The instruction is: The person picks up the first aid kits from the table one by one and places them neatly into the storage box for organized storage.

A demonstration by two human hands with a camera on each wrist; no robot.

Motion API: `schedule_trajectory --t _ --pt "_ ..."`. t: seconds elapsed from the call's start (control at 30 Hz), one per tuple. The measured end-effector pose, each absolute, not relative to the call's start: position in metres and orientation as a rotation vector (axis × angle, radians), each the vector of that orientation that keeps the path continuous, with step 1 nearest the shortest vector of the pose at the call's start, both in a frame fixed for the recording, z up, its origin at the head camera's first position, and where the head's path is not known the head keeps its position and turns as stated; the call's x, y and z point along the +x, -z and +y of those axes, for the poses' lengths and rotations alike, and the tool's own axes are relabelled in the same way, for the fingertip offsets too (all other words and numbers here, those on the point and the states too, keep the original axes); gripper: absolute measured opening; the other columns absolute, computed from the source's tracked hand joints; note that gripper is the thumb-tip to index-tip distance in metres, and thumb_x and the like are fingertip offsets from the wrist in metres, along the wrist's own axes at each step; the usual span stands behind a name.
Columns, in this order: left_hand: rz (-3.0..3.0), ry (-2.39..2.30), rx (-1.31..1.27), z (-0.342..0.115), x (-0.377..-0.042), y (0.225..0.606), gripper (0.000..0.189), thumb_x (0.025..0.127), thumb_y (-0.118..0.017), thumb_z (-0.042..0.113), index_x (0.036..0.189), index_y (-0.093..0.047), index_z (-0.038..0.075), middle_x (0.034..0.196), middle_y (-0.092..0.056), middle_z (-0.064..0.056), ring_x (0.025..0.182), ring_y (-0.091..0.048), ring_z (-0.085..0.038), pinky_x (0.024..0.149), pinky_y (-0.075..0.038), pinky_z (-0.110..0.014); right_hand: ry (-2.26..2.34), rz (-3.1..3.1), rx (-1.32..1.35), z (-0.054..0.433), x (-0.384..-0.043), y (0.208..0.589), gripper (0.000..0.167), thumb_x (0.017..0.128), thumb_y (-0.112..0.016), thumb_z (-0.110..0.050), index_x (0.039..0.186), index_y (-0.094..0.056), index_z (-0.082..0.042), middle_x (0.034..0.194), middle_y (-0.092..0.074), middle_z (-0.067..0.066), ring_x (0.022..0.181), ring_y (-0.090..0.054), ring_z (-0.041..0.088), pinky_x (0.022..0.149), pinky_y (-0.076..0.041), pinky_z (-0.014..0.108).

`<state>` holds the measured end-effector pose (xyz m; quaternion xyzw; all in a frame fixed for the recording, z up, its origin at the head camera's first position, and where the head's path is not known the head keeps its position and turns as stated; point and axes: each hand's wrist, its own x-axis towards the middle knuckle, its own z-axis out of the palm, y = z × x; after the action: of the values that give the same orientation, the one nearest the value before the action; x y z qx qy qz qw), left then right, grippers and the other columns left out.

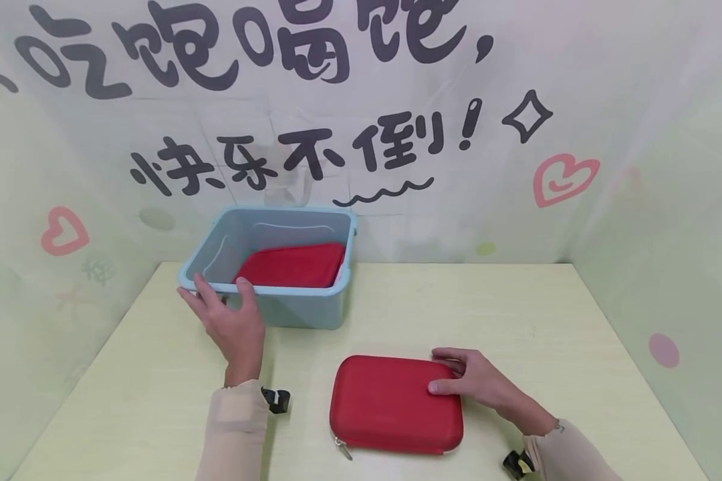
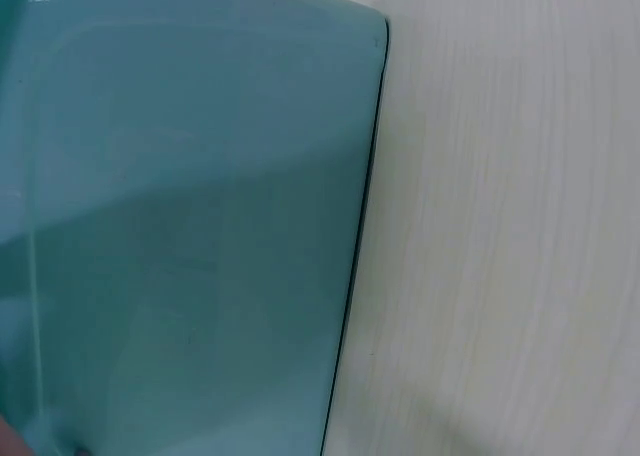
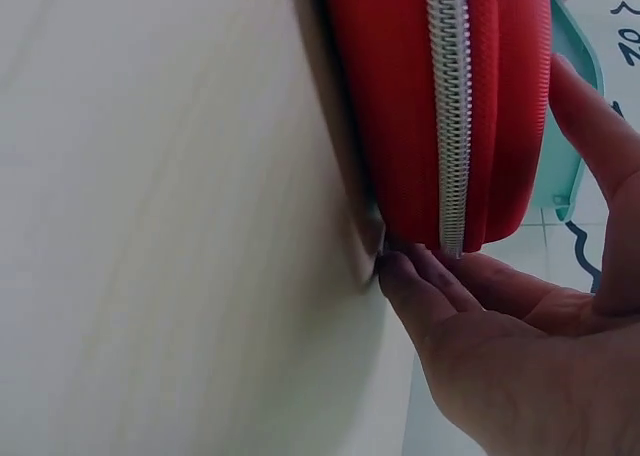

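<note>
A red zippered hard case [image 1: 391, 404] lies on the table, its metal zip pull [image 1: 343, 447] at the near left corner. My right hand [image 1: 475, 377] grips its right end, thumb on the top face and fingers at the far right corner. From the right wrist, the silver zipper [image 3: 452, 106] runs along the case's side, and the fingers [image 3: 430, 281] curl in at its lower edge. My left hand [image 1: 234, 327] is at the front rim of a light blue bin [image 1: 301, 310], fingers spread and straight, their tips touching the rim. Another red case [image 1: 291, 266] lies inside the bin.
The bin stands at the back left of the pale wooden table [image 1: 487, 307], near the back wall sheet [image 1: 421, 234] with its dark lettering. More sheeting bounds the table at left and right. A black strap piece [image 1: 277, 401] sits by the left cuff.
</note>
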<state>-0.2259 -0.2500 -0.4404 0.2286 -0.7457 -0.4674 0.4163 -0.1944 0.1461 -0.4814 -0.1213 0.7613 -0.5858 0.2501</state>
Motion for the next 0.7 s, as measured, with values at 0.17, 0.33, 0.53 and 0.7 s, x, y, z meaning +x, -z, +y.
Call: schedule_trajectory --t 0.17,0.33,0.53,0.7 --pt "-1.867 1.172 0.572 -0.2495 -0.2262 0.4411 0.077 0.095 -0.056 0.049 0.159 -0.025 0.02 0.166 -0.005 0.001 0.145 -0.027 -0.017 0.109 -0.04 -0.043 1.602 2.059 -0.347 0.1478 -0.1928 0.484 0.077 0.086 -0.078 -0.022 0.144 -0.041 0.011 0.139 -0.053 0.024 0.122 -0.058 0.032 0.095 -0.053 0.032" --pt "-1.869 1.175 0.582 -0.2484 -0.2268 0.4411 0.078 0.095 -0.055 0.049 0.159 -0.025 0.02 0.167 -0.004 0.001 0.145 -0.027 -0.018 0.11 -0.039 -0.043 1.587 2.059 -0.379 0.1487 -0.1899 0.4853 0.077 0.085 -0.078 -0.022 0.145 -0.041 0.01 0.136 -0.057 0.021 0.116 -0.06 0.028 0.089 -0.053 0.027" --pt "-1.864 1.17 0.591 -0.2477 -0.2273 0.4408 0.077 0.095 -0.055 0.049 0.159 -0.026 0.018 0.167 -0.004 -0.001 0.145 -0.028 -0.019 0.111 -0.038 -0.043 1.549 2.067 -0.401 0.1486 -0.1881 0.4842 0.079 0.084 -0.08 -0.023 0.145 -0.04 0.008 0.129 -0.059 0.016 0.11 -0.06 0.026 0.087 -0.054 0.03" --pt "-1.854 1.169 0.595 -0.2477 -0.2281 0.4407 0.075 0.096 -0.056 0.045 0.159 -0.028 0.017 0.167 -0.005 -0.003 0.145 -0.028 -0.019 0.112 -0.037 -0.042 1.491 2.13 -0.435 0.1473 -0.189 0.4805 0.07 0.082 -0.081 -0.023 0.138 -0.049 0.004 0.114 -0.064 0.011 0.101 -0.06 0.024 0.082 -0.054 0.032"
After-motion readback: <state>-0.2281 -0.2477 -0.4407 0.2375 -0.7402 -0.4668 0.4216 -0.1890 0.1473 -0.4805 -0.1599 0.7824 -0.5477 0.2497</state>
